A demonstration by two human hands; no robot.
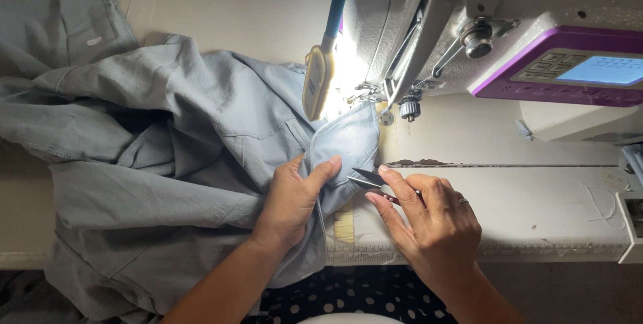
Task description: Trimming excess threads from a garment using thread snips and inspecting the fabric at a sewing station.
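Snips [367, 179] in right hand [432, 220]; left hand [295, 200] on grey garment [167, 136]

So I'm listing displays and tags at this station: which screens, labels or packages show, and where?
Screen: on the sewing machine, upper right; small pale blue rectangle in a purple panel with grey buttons.
Label: small white tag on the grey garment, upper left.
No packages or signs.

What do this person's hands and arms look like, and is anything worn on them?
Both forearms are bare, with no sleeves or gloves in view. The right hand wears a ring on one finger. The left hand shows no ring or watch. Nails are short and unpainted.
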